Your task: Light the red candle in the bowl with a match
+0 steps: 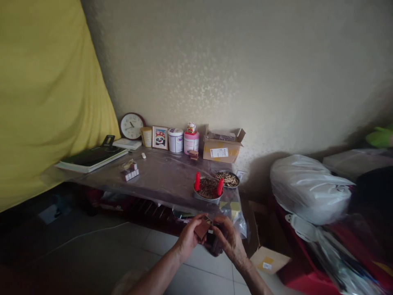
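Near the front edge of the table, my left hand [188, 239] is closed around a small brown matchbox [202, 228]. The box is tilted, and pale bits show at its upper end. My right hand [229, 237] is beside it, its fingers bent into a pinch close to the box. A dark item with a small white patch [210, 232] shows between the hands; what it is and what the right fingertips hold are unclear. Just beyond, a round tin [207, 200] of dark grains holds two red candle-like sticks [197, 181]. A round dish of short wooden matchsticks [227, 179] sits behind it.
On the plastic-covered table [166, 176] are a pack of small boxes [131, 172], a book [92, 159], a clock [132, 125], a picture frame [160, 137], canisters [176, 141] and a cardboard box [221, 150]. White plastic bags [310, 188] are piled at the right.
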Demonstrator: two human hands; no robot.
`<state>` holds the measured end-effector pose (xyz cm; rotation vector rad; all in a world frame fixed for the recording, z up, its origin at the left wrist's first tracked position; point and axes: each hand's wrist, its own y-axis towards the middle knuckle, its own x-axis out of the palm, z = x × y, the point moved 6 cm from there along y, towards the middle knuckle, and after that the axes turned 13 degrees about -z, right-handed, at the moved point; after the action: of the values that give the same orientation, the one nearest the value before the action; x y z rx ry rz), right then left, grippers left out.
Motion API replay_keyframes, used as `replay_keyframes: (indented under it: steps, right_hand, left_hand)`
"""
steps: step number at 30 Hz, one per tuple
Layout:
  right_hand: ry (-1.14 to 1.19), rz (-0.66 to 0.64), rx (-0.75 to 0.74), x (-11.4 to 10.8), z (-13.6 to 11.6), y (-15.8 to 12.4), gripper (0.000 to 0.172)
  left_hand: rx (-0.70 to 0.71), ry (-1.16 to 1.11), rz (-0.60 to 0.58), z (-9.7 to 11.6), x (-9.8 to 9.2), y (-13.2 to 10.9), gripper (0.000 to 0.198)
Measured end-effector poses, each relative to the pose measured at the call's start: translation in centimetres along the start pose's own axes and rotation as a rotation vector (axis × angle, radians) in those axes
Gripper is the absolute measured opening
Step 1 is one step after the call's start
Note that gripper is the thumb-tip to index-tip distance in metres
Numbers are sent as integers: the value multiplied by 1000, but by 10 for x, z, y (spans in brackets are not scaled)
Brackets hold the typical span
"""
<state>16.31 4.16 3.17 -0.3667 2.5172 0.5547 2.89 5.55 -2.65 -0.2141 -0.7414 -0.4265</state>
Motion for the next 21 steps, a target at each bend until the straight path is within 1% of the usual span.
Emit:
replay_keyframes:
  steps: [2,7,11,16,21]
  right_hand:
    - [-78,-25,-16,4,-1,0,28]
    - [-165,-76,-50,15,1,-2,48]
    - [-259,-61,-54,21,8,-5,58]
    - [-322,-46,-23,24,18,-5,58]
    - [-340,-57,-42,21,17,-2,53]
  left_hand:
    - [20,-7,-4,0,-1,1,38]
    - [88,-27,-8,2,1,2,37]
    - [123,-26,-10,3,4,3,40]
    - [138,-22,-1,4,6,3,42]
    - [128,-33,-10,3,7,4,37]
